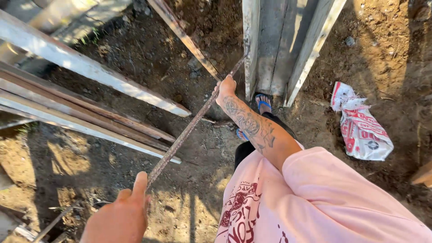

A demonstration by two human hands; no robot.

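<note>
Closest to the lens is the left hand (119,216), low in the shot, fingers curled round the near end of a rusty ribbed steel bar (189,128) with the thumb laid straight up along it, which looks like a way to steady and aim the rod. The bar runs diagonally up and away over the dirt ground (112,166), clear of it, toward the wooden post formwork (274,45) standing upright at the top middle. The right hand (226,90) is wrapped round the rod much further along, just short of the boards, arm stretched almost straight out from a pink sleeve (333,198). So the two hands are well apart, both clamped on the same bar, one at each end of the stretch, which keeps a long floppy rod from sagging or swinging.

A foot in a blue flip-flop (263,102) is planted right at the base of the formwork. Long planks (81,112) lie stacked toward the left edge of the ground, and a crumpled red-and-white sack (362,130) sits off to the right.
</note>
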